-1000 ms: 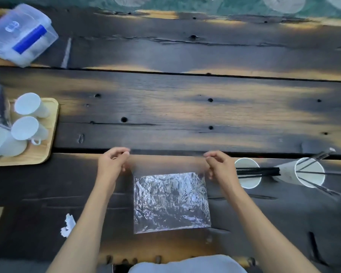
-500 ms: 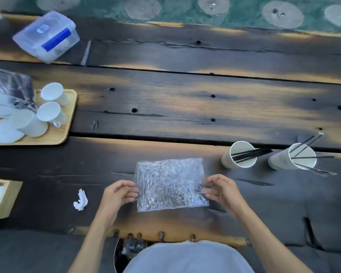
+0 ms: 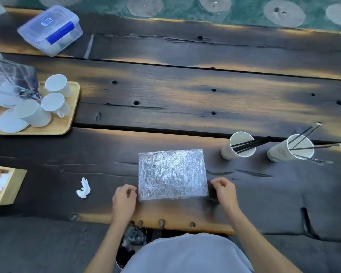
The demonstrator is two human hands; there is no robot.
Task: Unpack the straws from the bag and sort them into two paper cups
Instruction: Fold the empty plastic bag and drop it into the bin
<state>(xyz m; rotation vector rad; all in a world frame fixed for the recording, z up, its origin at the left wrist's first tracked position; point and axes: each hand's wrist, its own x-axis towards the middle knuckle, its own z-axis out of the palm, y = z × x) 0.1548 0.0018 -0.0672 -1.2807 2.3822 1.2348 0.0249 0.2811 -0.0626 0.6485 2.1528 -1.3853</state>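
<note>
Hands have let go — left hand (image 3: 124, 200) and right hand (image 3: 224, 191), fingers loosely curled and empty, now flank the crinkled clear plastic bag (image 3: 172, 174), lying flat between them; black straws (image 3: 250, 143) fill two white paper cups (image 3: 237, 145) beyond the right hand.

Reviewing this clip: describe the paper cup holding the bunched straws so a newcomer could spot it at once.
Start at the dark wooden table and look to its near right part, where two white paper cups stand beside each other. The one meant is the left paper cup, nearer the crinkled clear bag. Its black straws lie in one tight bundle, while its neighbour's fan apart.
</note>
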